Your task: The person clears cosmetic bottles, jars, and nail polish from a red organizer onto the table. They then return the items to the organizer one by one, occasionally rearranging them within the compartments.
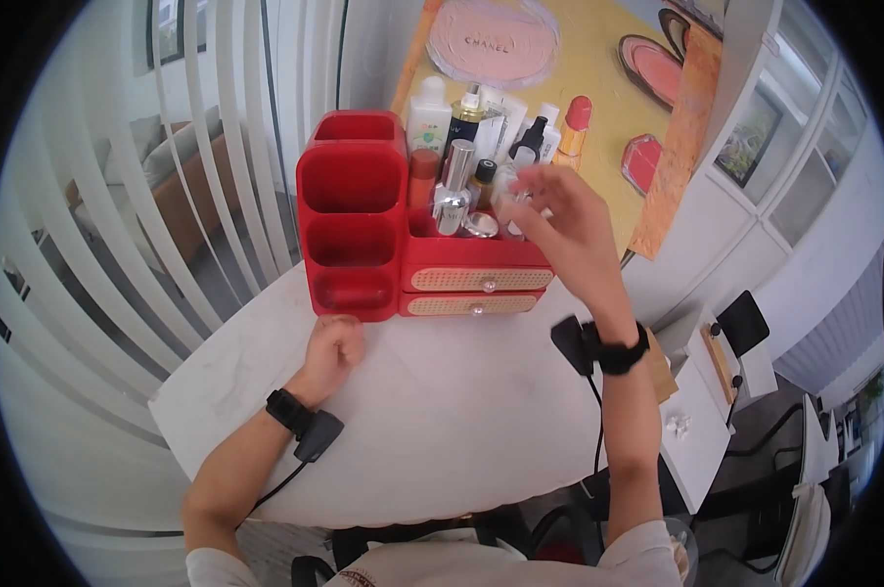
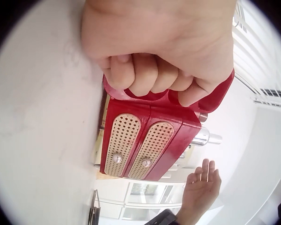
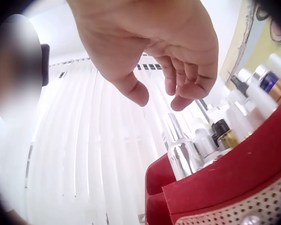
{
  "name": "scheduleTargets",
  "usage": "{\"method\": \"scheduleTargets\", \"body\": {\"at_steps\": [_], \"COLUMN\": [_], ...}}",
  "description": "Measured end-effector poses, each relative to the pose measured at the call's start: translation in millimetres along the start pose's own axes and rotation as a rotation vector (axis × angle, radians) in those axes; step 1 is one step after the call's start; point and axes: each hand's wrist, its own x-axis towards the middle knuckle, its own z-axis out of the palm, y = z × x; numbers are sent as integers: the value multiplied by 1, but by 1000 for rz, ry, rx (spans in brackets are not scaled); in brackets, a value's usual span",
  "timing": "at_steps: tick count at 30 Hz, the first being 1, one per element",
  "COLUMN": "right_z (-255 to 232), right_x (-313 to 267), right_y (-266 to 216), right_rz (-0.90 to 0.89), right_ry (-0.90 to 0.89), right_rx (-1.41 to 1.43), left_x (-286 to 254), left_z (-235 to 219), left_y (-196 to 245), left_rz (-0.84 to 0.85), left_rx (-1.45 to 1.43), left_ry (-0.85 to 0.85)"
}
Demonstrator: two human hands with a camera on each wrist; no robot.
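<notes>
A red cosmetics organizer (image 1: 471, 252) with two woven-front drawers (image 1: 476, 281) stands on the white table. My right hand (image 1: 577, 235) hovers over its right side, fingers loosely bent and thumb apart from them, with nothing held. Just below those fingertips in the right wrist view are a silver pump bottle (image 3: 182, 152) and a small black-capped bottle (image 3: 223, 133). My left hand (image 1: 334, 349) rests at the organizer's front left corner. In the left wrist view its fingers (image 2: 144, 75) are curled into the palm around nothing visible.
Empty red compartments (image 1: 351, 183) rise on the organizer's left. A white bottle (image 1: 429, 117), tubes and several other bottles fill its back. Behind stands a yellow board (image 1: 598, 161) with makeup pictures. White vertical blinds (image 1: 182, 166) hang at the left; a white cabinet (image 1: 755, 186) is at the right.
</notes>
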Motion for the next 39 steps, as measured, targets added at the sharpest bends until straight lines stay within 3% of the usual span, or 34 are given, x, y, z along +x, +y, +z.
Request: {"method": "scheduleTargets", "body": {"at_steps": [2,4,8,9,13,21,24,26,30,39], "right_z": [14,24,35,39,44,19,18,20,37,76], "right_x": [20,36,49,50,50,54,33,10,-38,-72], "right_y": [-3,-4,13,18,20,-58,-64,-55,-1,32], "right_rz": [1,115,86,-3,-22,-176,-164,26,26,84], "right_ry": [0,-21,-91,-38,24,200,114,-5,-136,-288], "right_rx": [20,-141,-140,-215,-150,64,29,-157,-159,-105], "left_x": [3,6,6,6,6,5,5,6,6,9], "left_z": [-2,-5,-1,1,-5,-1,0,0,-4,-3], "left_y": [-2,-6,-3,-3,-5,-3,-3,-3,-4,-3], "left_rz": [12,-22,-26,-26,-31,-32,-26,-22,-37,-50], "left_rx": [-5,0,-9,2,-19,-1,23,30,28,33], "left_ry": [5,22,25,20,-33,12,14,-1,-14,12]}}
